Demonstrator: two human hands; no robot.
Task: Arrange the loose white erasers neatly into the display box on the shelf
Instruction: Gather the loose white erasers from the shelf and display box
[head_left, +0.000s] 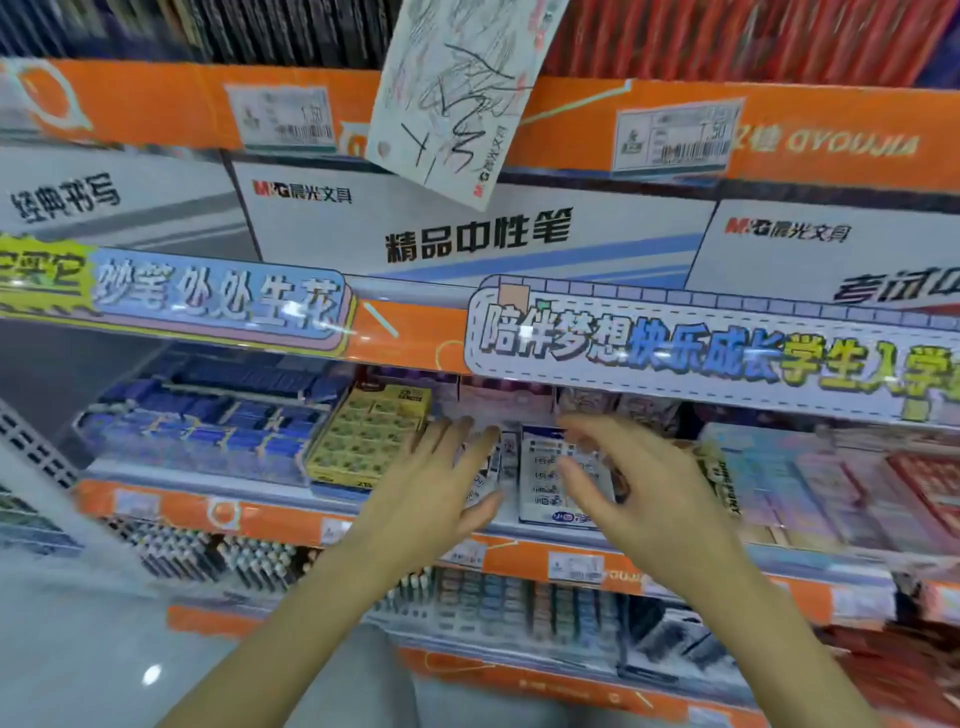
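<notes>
A white display box (540, 512) with blue print stands on the middle shelf and holds rows of white erasers (543, 467). My left hand (441, 478) hovers at the box's left side, fingers spread, over a few loose white erasers (493, 460) that its fingers partly hide. My right hand (639, 488) reaches over the box's right half with fingers apart and bent. Nothing is visibly gripped in either hand. The picture is blurred.
A yellow box of erasers (363, 441) sits just left of my left hand, with blue packs (218, 421) beyond it. Pink and red stationery packs (831, 483) lie to the right. An orange shelf edge (415, 343) with banners overhangs closely above. Pens fill the lower shelf (519, 608).
</notes>
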